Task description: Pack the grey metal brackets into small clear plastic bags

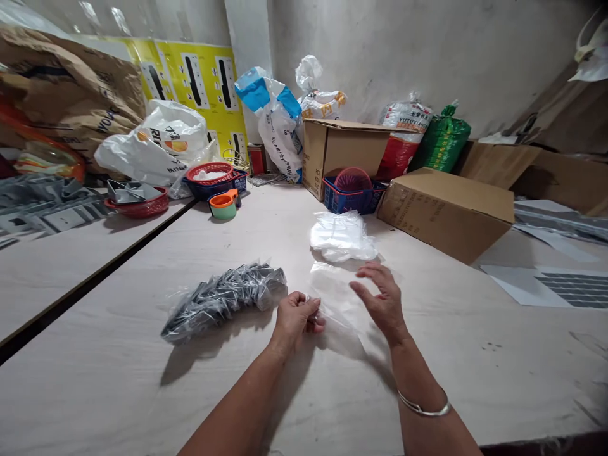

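The thin, glossy clear plastic bag [338, 297] is pinched in the left hand [294, 316]. Left of that hand, shiny plastic packaging [223, 301] wraps dark pieces. Beyond the right hand [380, 297] lie crumpled translucent plastic film [342, 235] and a matt corrugated cardboard box [446, 215], on a smooth, pale surface [475, 361].

The left hand [295, 318] pinches a clear plastic bag [338, 305] on the table [456, 354]; the right hand [380, 300] spreads open beside it.

Left hand [295, 316] conceals the pinched edge of the clear plastic bag [339, 304]. Contents of the film-wrapped bundle [223, 301] are obscured by glare; possibly flat dark strips. Brown paper sack [66, 88] is cut off at left edge.
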Available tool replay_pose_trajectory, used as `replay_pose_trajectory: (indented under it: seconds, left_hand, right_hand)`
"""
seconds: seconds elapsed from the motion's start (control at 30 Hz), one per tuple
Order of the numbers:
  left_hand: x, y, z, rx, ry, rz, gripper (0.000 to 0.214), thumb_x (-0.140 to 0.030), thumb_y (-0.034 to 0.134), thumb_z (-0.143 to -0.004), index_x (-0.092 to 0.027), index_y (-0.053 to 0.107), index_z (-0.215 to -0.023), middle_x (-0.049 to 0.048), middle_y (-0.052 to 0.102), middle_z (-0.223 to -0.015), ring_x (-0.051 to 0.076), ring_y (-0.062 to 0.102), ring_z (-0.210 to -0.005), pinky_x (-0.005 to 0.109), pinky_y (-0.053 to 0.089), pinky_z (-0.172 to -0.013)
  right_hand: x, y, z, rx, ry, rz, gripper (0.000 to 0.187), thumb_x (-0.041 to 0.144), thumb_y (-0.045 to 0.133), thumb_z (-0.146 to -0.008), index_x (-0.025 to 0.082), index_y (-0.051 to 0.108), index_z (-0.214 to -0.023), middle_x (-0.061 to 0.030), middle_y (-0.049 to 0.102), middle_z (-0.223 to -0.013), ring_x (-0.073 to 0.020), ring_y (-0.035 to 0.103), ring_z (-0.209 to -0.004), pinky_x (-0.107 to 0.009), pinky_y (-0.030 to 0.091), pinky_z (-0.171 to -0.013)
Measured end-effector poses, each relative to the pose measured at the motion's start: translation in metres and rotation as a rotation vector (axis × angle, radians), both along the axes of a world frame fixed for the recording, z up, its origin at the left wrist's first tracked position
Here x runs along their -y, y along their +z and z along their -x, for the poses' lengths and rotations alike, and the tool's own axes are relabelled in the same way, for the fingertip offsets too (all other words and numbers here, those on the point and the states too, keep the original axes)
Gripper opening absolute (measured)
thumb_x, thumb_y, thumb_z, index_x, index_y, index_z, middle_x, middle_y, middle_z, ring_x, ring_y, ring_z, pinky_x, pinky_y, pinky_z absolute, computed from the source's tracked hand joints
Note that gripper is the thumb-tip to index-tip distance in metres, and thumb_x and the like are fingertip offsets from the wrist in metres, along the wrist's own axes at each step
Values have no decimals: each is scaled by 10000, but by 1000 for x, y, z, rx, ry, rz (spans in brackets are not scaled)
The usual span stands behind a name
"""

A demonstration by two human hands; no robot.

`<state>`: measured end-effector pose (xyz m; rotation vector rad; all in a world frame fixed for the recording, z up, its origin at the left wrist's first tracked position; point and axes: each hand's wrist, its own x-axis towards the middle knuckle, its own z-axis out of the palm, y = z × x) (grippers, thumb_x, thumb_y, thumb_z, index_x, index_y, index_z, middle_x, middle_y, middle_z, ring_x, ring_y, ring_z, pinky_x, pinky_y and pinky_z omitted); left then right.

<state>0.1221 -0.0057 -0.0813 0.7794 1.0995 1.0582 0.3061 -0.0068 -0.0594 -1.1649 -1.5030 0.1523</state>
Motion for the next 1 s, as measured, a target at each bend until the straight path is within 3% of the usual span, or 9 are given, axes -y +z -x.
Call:
replay_pose_trajectory:
  seconds: [0.1, 0.17, 0.27, 0.43, 0.57, 0.67, 0.73, 0.87, 1.0]
  left_hand:
    - [0, -1, -3, 19, 54, -25, 416, -413, 764, -556, -174, 445, -675, -39, 539, -506, 118, 527, -402, 216, 430, -339]
    - [0, -2, -4, 18, 69, -56, 419, -439, 755, -568, -175, 450, -683, -49, 529, -493, 106, 506, -375, 194, 395, -317]
    - [-1, -3, -3, -26, 83, -100, 425, -485, 730, -592, -177, 457, -699, -50, 529, -481, 98, 487, -348, 173, 346, -297]
    - [-1, -2, 0, -165, 43, -82, 461, -592, 638, -643, -187, 451, -758, -40, 526, -485, 113, 474, -333, 180, 308, -284]
    - [7, 1, 3, -485, -5, -244, 571, -619, 585, -682, -164, 465, -1006, 16, 586, -604, 179, 571, -457, 252, 416, -391]
    - [14, 0, 5, -786, 116, -556, 831, -564, 674, -629, -144, 335, -1260, 128, 610, -933, 276, 619, -836, 364, 496, -684]
    - [16, -2, 5, -968, 152, -726, 916, -545, 689, -619, -144, 264, -1324, 190, 512, -1142, 323, 547, -1014, 423, 470, -795]
    - [15, -6, 5, -1252, 162, -894, 727, -414, 630, -709, -137, 315, -1302, 216, 441, -1203, 353, 455, -1106, 465, 452, -825]
    - [13, -4, 5, -1440, 173, -917, 544, -269, 580, -726, -100, 416, -1215, 217, 447, -1196, 348, 436, -1091, 458, 449, -818]
  right_hand:
    - [8, 7, 11, 218, 251, 78, 227, 392, 702, -695, 216, 581, -771, -55, 593, -923, -247, 480, -1102, -396, 408, -923]
    - [11, 7, 18, 312, 334, 125, 295, 429, 730, -653, 213, 548, -741, -57, 584, -908, -262, 467, -1111, -409, 402, -925]
    - [12, 2, 22, 392, 342, 167, 303, 410, 726, -654, 212, 524, -763, -57, 570, -909, -270, 456, -1115, -425, 397, -917]
    - [7, -7, 18, 407, 268, 218, 70, 196, 564, -773, 208, 516, -723, -49, 562, -867, -234, 492, -1059, -378, 424, -848]
    - [4, -9, 15, 404, 192, 174, 125, 219, 505, -844, 208, 538, -724, -48, 565, -837, -207, 519, -969, -337, 430, -800]
    - [3, -9, 12, 481, 158, 125, 88, 204, 525, -835, 205, 568, -758, -57, 570, -889, -213, 513, -979, -344, 422, -800]
    - [3, -9, 10, 537, 150, 91, 81, 200, 541, -827, 201, 580, -756, -66, 568, -932, -221, 507, -1002, -357, 416, -807]
    - [3, -10, 10, 584, 155, 35, 123, 252, 540, -844, 200, 592, -744, -78, 568, -965, -230, 494, -1040, -368, 410, -813]
    - [3, -10, 14, 587, 169, 17, 124, 255, 534, -846, 199, 583, -746, -77, 576, -958, -226, 499, -1038, -362, 411, -807]
